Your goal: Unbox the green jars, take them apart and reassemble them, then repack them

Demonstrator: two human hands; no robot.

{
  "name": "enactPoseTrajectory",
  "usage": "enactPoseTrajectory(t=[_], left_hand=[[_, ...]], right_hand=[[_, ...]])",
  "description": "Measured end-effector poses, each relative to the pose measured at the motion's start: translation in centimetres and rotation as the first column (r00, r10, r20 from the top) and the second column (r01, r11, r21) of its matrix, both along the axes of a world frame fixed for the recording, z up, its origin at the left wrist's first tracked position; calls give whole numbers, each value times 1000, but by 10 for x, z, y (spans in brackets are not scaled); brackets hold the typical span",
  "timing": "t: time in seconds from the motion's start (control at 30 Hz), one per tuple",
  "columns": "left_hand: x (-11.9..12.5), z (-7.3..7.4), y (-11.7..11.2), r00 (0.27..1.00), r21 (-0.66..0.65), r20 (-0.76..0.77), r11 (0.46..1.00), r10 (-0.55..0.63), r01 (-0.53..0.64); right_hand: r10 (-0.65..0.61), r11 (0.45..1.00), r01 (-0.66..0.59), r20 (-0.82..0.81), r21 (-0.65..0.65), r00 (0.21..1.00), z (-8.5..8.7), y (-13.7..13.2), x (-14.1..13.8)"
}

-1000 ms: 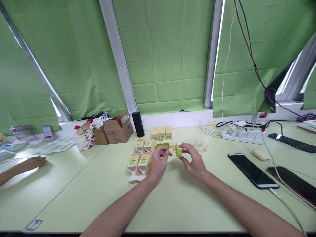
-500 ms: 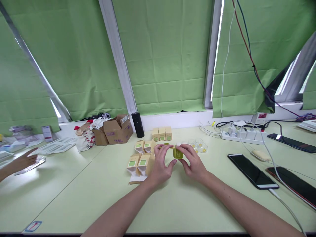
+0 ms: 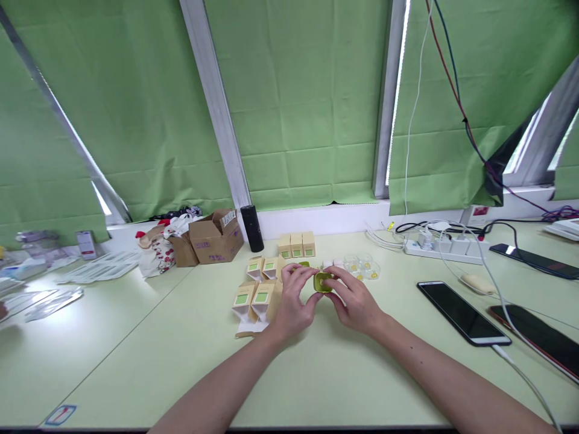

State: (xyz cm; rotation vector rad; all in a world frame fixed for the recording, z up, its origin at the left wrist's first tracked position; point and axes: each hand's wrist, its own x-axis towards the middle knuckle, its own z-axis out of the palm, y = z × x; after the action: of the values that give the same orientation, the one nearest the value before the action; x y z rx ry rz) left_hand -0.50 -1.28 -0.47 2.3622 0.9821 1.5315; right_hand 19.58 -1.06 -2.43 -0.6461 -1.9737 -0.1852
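Observation:
Between my hands, just above the table, is a small olive-green square container (image 3: 322,282) with its hollow side towards me. My left hand (image 3: 296,296) pinches its left edge with thumb and fingers. My right hand (image 3: 355,298) grips the right side, a finger reaching over the hollow. Behind my left hand another green piece (image 3: 304,264) partly shows. Close to my left hand stand several small kraft boxes with green labels, the nearest box (image 3: 266,298) with white flaps showing. Beyond my right hand lie clear round cups (image 3: 364,265) with yellow bits in them.
Three closed boxes (image 3: 296,245) stand at the back, near a black bottle (image 3: 252,229) and an open cardboard carton (image 3: 216,236). To the right lie a charging phone (image 3: 464,312), a second phone (image 3: 538,337) and a power strip (image 3: 446,250) with cables. Plastic packets (image 3: 54,302) lie far left.
The green container has shifted slightly left and turned so its hollow faces me; my right fingers moved over it. Another person's hand at far left has drawn back almost out of view.

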Motion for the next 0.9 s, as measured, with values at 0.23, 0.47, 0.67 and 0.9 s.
enactPoseTrajectory(t=[0.23, 0.47, 0.67, 0.9], left_hand=[[0, -1, 1, 1000, 4, 17, 1000, -13, 12], [1, 0, -1, 1000, 5, 22, 1000, 2, -2], [2, 1, -1, 1000, -5, 22, 1000, 10, -10], [3, 0, -1, 1000, -8, 24, 1000, 19, -19]], right_hand=[[-19, 1000, 18, 53, 20, 998, 2, 0, 0], [-49, 998, 46, 90, 34, 995, 1, 1, -1], [-29, 998, 23, 98, 56, 995, -1, 4, -2], [-29, 998, 22, 119, 55, 993, -2, 5, -2]])
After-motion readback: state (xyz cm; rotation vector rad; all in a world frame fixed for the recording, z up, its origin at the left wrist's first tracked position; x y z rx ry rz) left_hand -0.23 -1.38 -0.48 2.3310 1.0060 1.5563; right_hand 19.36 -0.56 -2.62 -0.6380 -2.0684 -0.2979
